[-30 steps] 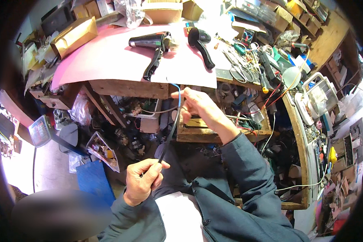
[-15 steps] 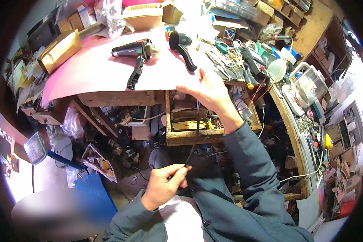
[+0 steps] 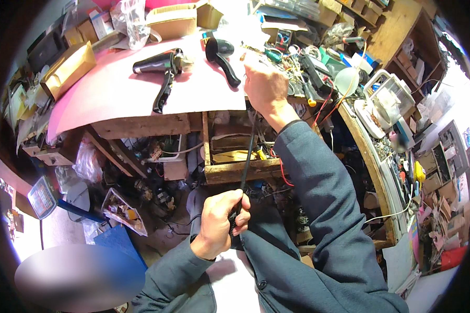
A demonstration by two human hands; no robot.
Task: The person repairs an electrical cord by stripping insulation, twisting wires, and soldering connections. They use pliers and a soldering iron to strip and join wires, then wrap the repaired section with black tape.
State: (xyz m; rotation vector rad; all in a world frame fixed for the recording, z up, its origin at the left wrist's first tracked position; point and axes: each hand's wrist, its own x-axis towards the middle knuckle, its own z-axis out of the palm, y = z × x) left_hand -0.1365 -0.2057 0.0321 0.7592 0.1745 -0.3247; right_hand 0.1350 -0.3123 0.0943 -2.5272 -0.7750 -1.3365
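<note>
My left hand (image 3: 219, 221) is closed around a black cord (image 3: 249, 151) in front of my lap. The cord runs upward from my fist to the table edge by my right wrist. My right hand (image 3: 266, 86) is over the right end of the pink tabletop with its fingers curled in; what they hold, if anything, is hidden. Left of it lies a black hair dryer with a curved handle (image 3: 224, 62). Another black hair dryer (image 3: 164, 68) with its handle toward me lies farther left.
Tools and wires (image 3: 303, 73) crowd the bench to the right. An open wooden drawer (image 3: 240, 172) juts out below the tabletop. Cardboard boxes (image 3: 171, 22) line the back. A blue-armed stand (image 3: 83, 209) and a tray of small parts (image 3: 122, 211) are at lower left.
My right hand has moved up and its fingers have gone from spread to curled. My left hand, still on the cord, has risen slightly and turned. The whole view has shifted a little.
</note>
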